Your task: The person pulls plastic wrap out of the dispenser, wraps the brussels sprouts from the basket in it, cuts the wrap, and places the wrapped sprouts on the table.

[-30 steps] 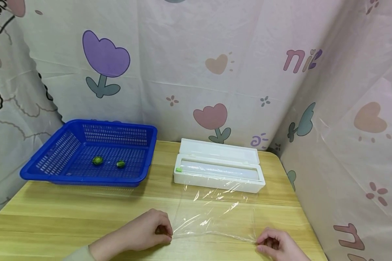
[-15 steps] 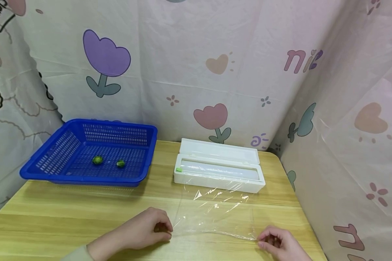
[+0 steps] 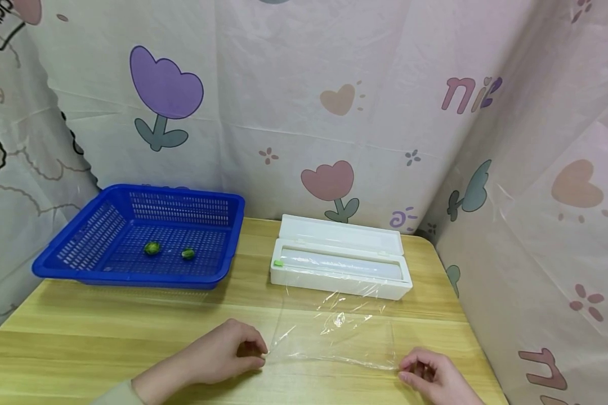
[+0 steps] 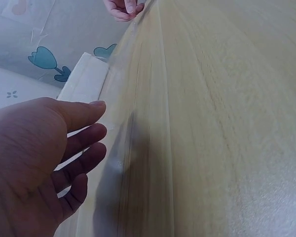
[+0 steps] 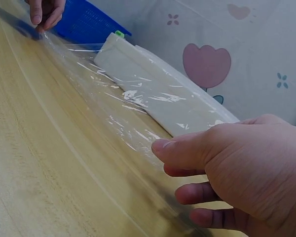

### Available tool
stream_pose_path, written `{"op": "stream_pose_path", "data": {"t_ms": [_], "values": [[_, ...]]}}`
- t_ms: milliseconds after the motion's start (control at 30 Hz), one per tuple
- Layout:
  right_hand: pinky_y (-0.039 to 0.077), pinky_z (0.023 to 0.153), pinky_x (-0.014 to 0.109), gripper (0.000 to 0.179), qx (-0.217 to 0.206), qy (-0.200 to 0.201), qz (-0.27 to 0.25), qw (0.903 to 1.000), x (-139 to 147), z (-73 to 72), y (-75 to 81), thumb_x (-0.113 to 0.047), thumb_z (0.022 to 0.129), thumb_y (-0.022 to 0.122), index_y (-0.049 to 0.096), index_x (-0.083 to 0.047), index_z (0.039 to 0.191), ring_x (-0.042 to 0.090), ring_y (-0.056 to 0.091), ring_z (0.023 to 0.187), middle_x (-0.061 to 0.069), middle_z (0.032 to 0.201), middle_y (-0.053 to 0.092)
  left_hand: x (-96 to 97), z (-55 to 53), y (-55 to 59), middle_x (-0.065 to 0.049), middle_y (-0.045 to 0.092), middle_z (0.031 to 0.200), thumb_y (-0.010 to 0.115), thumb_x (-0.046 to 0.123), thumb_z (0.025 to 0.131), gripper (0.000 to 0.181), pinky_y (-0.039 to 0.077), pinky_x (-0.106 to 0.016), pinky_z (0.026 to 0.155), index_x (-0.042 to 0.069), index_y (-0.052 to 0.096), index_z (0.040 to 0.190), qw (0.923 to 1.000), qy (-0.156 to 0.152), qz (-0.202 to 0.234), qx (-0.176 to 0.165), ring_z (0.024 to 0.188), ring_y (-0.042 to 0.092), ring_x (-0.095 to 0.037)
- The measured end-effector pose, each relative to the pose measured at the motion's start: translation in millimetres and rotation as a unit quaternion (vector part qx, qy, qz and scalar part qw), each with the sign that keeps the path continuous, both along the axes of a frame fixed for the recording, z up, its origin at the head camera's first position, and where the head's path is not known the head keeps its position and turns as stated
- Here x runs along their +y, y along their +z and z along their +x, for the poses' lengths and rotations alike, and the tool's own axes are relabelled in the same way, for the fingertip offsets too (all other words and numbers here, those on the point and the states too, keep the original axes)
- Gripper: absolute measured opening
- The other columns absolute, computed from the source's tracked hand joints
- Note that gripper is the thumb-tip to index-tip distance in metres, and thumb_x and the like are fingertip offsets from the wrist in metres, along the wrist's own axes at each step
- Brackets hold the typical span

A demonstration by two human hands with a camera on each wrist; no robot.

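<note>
Clear plastic wrap (image 3: 334, 332) stretches from a white dispenser box (image 3: 340, 284) toward the near side of the table, creased and shiny with reflections. At its near left corner my left hand (image 3: 228, 351) pinches the film between thumb and fingertips. My right hand (image 3: 433, 374) pinches the opposite near corner, its other fingers curled loosely. The right wrist view shows the film (image 5: 123, 103) hanging in a band between the two hands, close over the tabletop. Inside the box, whose lid (image 3: 340, 235) is raised, lies the roll of wrap (image 3: 339, 263).
A blue plastic basket (image 3: 218, 278) stands at the back left with two small green vegetable pieces, a rounder one (image 3: 152, 248) and a smaller one (image 3: 188, 253). A green slider (image 3: 278, 263) sits on the box's left end. Patterned cloth (image 3: 263, 84) hangs behind the wooden table (image 3: 81, 337).
Both hands keep their grip on the wrap and shift only slightly, the left a little upward in the view. Reflections and ripples on the film have changed. Box and basket stay put.
</note>
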State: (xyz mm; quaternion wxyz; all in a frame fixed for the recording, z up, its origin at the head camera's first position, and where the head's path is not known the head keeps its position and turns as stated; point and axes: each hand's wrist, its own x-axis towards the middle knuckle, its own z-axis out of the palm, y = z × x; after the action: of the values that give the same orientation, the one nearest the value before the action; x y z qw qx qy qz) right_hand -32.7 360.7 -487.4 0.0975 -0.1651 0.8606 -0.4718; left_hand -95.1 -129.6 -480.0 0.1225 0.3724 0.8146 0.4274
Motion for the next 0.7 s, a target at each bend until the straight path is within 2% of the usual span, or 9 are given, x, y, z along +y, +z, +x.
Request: {"op": "stream_pose_path", "data": {"t_ms": [67, 167, 267, 367, 467, 633, 700], "values": [[0.049, 0.053, 0.026, 0.005, 0.012, 0.001, 0.0, 0.9999, -1, -0.6, -0.9, -0.013, 0.098, 0.077, 0.074, -0.013, 0.103, 0.01, 0.057, 0.064, -0.006, 0.084, 0.066, -0.4, 0.4, 0.6, 0.021, 0.068, 0.088, 0.083, 0.021, 0.095, 0.006, 0.056, -0.026, 0.073, 0.022, 0.078, 0.099, 1.0, -0.001, 0.001, -0.002, 0.081, 0.062, 0.002], [0.049, 0.052, 0.025, 0.01, 0.054, 0.007, -0.007, 0.9985, -4, -2.5, -3.8, -0.008, 0.097, 0.078, 0.074, -0.014, 0.103, 0.009, 0.057, 0.065, -0.003, 0.087, 0.068, -1.4, 0.4, 0.5, 0.021, 0.068, 0.088, 0.082, 0.023, 0.096, 0.005, 0.056, -0.026, 0.072, 0.023, 0.078, 0.098, 1.0, 0.001, -0.001, -0.004, 0.08, 0.062, 0.002], [0.05, 0.052, 0.025, 0.016, 0.103, 0.018, -0.017, 0.9943, -6, -5.8, -9.3, -0.002, 0.094, 0.078, 0.074, -0.015, 0.103, 0.01, 0.058, 0.067, 0.0, 0.091, 0.069, -2.3, 0.3, 0.4, 0.022, 0.067, 0.087, 0.082, 0.023, 0.096, 0.005, 0.056, -0.026, 0.072, 0.024, 0.078, 0.097, 1.0, 0.004, -0.005, -0.005, 0.08, 0.062, 0.002], [0.052, 0.054, 0.026, 0.02, 0.131, 0.035, -0.031, 0.9903, -7, -9.0, -15.9, 0.002, 0.093, 0.078, 0.074, -0.013, 0.105, 0.012, 0.061, 0.069, 0.003, 0.096, 0.069, -2.7, 0.4, 0.9, 0.022, 0.067, 0.087, 0.082, 0.024, 0.096, 0.005, 0.056, -0.026, 0.072, 0.024, 0.078, 0.097, 0.9999, 0.005, -0.008, -0.003, 0.08, 0.062, 0.002], [0.054, 0.056, 0.027, 0.02, 0.125, 0.039, -0.035, 0.9908, -7, -10.2, -20.8, 0.002, 0.093, 0.078, 0.074, -0.012, 0.107, 0.013, 0.063, 0.072, 0.002, 0.098, 0.07, -3.5, 0.6, 2.1, 0.023, 0.067, 0.087, 0.082, 0.024, 0.096, 0.004, 0.056, -0.026, 0.073, 0.024, 0.078, 0.097, 0.9999, 0.008, -0.012, -0.003, 0.081, 0.062, 0.002], [0.055, 0.061, 0.027, 0.018, 0.076, 0.005, -0.012, 0.997, -8, -9.1, -21.5, -0.007, 0.096, 0.078, 0.074, -0.012, 0.113, 0.012, 0.063, 0.075, -0.002, 0.099, 0.07, -8.3, 1.8, 7.8, 0.024, 0.067, 0.09, 0.08, 0.027, 0.097, 0.004, 0.056, -0.027, 0.076, 0.024, 0.079, 0.099, 0.9995, 0.02, -0.024, 0.005, 0.084, 0.062, 0.002], [0.055, 0.061, 0.027, 0.019, 0.069, -0.001, -0.007, 0.9976, -8, -8.5, -20.8, -0.008, 0.097, 0.077, 0.074, -0.009, 0.115, 0.012, 0.063, 0.076, -0.003, 0.098, 0.07, -10.9, 2.6, 12.5, 0.025, 0.067, 0.091, 0.079, 0.029, 0.098, 0.005, 0.056, -0.028, 0.077, 0.025, 0.079, 0.099, 0.9991, 0.026, -0.03, 0.015, 0.085, 0.062, 0.002]]}}
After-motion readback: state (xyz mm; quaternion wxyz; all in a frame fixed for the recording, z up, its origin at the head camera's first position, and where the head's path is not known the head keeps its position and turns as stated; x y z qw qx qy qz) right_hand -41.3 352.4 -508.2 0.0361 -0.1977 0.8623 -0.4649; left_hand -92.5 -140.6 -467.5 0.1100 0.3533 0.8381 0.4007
